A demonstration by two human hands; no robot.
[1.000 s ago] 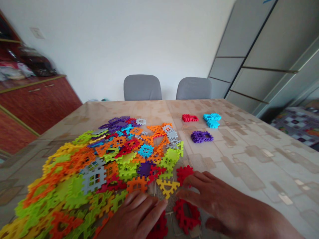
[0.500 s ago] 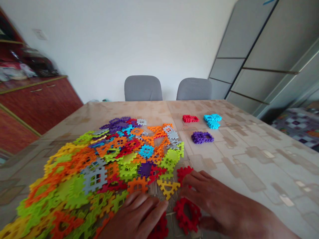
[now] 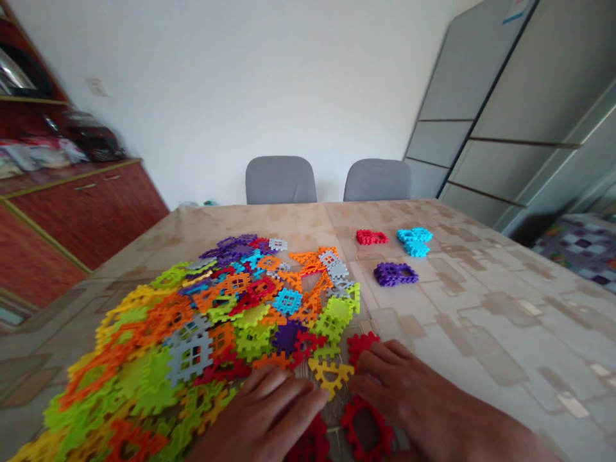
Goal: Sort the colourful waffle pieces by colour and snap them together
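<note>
A big heap of flat interlocking plastic tiles (image 3: 202,321) in green, orange, yellow, purple, blue and grey covers the left of the table. My left hand (image 3: 269,417) lies flat on the heap's near edge, fingers stretched, beside a yellow triangle tile (image 3: 331,373). My right hand (image 3: 409,398) lies palm down with its fingertips on a red tile (image 3: 360,343); a red square frame tile (image 3: 368,428) sits just under its thumb side. More red tile (image 3: 310,443) shows below my left hand.
The table (image 3: 481,321) has a beige patterned cover. Three small sorted piles stand at the far middle: red (image 3: 371,237), light blue (image 3: 414,239), purple (image 3: 394,274). Two grey chairs (image 3: 282,179) stand behind the table, a red cabinet (image 3: 72,205) left, grey wardrobe doors (image 3: 505,128) right.
The camera has tipped slightly, so everything sits a little lower in view. Both hands stay flat at the heap's near edge; the right hand has crept a little toward the red tiles.
</note>
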